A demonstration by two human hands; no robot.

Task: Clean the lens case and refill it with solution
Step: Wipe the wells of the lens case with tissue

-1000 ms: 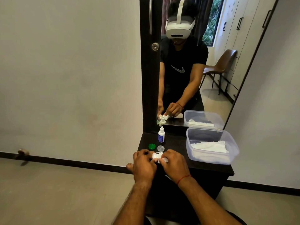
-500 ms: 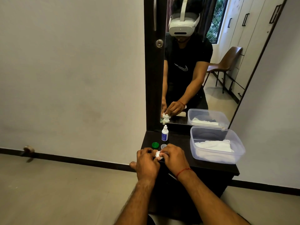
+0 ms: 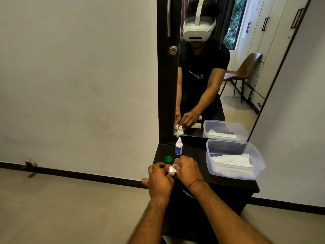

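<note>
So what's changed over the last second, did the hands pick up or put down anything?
Nothing picked up or put down. Both hands, left and right, stay closed together around the small white lens case, now more hidden between the fingers. The white dropper bottle, green round cap and clear plastic tub haven't moved on the dark shelf.

There is one view only, from a wide-angle camera on the person's head. It looks forward and down, so both forearms enter from the bottom edge and the left hand (image 3: 159, 178) and right hand (image 3: 188, 170) meet near the centre, quite close to the lens. Straight ahead stands a dark dresser top (image 3: 228, 182) with a mirror (image 3: 219, 76), which reflects the person back towards the camera. The edges bend from the wide lens.
</note>
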